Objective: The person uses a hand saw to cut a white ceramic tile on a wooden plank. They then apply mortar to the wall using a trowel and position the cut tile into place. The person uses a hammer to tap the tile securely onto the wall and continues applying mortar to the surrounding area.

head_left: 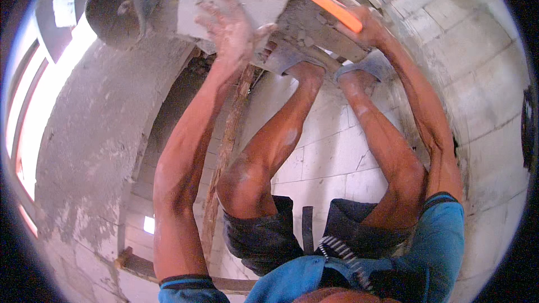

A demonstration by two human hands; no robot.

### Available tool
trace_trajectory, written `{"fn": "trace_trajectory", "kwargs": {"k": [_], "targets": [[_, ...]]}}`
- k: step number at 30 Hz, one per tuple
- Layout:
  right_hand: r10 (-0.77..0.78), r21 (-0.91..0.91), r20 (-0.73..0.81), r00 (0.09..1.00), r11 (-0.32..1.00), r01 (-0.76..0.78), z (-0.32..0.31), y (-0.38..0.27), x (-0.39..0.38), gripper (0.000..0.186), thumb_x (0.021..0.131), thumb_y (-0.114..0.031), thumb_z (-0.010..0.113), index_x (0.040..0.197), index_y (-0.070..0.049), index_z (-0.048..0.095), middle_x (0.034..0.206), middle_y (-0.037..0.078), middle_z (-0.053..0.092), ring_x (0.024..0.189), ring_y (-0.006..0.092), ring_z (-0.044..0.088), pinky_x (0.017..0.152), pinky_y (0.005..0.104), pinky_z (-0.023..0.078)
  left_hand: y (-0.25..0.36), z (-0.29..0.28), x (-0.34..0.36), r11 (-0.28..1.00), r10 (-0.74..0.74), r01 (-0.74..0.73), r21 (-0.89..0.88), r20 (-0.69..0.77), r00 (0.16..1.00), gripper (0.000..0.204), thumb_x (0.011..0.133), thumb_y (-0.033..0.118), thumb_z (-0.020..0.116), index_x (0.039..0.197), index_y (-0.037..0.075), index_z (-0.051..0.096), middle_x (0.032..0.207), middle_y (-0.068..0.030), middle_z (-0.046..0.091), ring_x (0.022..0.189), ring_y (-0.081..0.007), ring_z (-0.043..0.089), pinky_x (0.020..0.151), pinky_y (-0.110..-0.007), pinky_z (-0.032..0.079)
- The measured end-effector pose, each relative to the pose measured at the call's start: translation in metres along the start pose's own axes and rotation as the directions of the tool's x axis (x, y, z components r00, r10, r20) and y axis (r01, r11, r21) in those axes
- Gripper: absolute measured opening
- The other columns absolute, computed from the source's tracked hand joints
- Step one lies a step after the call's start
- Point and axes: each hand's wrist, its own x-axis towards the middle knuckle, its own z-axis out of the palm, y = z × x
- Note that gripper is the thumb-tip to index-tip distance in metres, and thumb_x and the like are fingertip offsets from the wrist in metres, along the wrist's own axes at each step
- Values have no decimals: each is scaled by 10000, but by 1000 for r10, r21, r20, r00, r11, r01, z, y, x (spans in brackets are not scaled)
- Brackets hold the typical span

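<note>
My left hand (229,32), dusty and with its fingers spread, lies over a pale grey-white block (261,0) at the top middle. It holds nothing. My right hand (368,27) is closed around a tool with a long, straight orange part (335,10), which points up and to the left. What kind of tool it is cannot be made out. Between my hands, just above my feet, is a dusty grey board (303,25) strewn with crumbs of mortar.
A mortar-crusted bucket (119,12) stands at the far left, beside a bright opening. My feet, in grey slippers (364,66), rest at the board's near edge. A rough wooden pole (227,146) rises below. A block wall (477,78) runs along the right.
</note>
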Motion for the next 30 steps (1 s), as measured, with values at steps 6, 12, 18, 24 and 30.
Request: {"fn": "trace_trajectory", "kwargs": {"k": [6,12,18,24,30], "targets": [[-61,-2,-322,945,998,64,14,29,-74,292,837,-200,684,1076,-34,657,897,122,688,832,273,673,769,383,513,1,7,-4,997,-34,34,-75,12,999,1369,704,671,748,1507,-88,-61,1450,-525,28,1388,-646,-2,1114,-705,6],[323,533,-272,906,835,-138,4,59,-117,178,857,-182,685,831,-25,607,667,43,552,592,155,525,568,341,436,-2,8,-3,991,-6,2,-134,-31,999,1380,682,674,766,1529,-20,-74,1460,-515,-17,1395,-636,-34,1107,-712,9],[61,246,-396,916,968,42,-21,-8,-50,217,851,-182,698,782,-14,580,638,46,516,563,143,492,542,339,418,12,-7,-4,992,-97,95,-82,-22,995,1314,692,670,764,1538,-17,31,1493,-473,8,1412,-606,16,1136,-663,109],[33,197,-250,968,980,18,-3,-19,-69,193,858,-178,685,908,-2,623,687,115,557,608,251,517,598,383,435,-40,-18,5,969,-132,46,-245,-350,927,1055,751,621,751,1449,-58,346,1463,-374,316,1376,-477,312,1154,-519,254],[101,223,-351,931,975,-22,6,-51,-116,216,862,-192,700,903,1,613,670,84,544,602,189,505,587,355,427,-116,-71,108,900,-34,105,-423,172,985,988,798,726,613,1357,-77,474,1363,-296,493,1273,-381,490,1086,-477,364]]}}
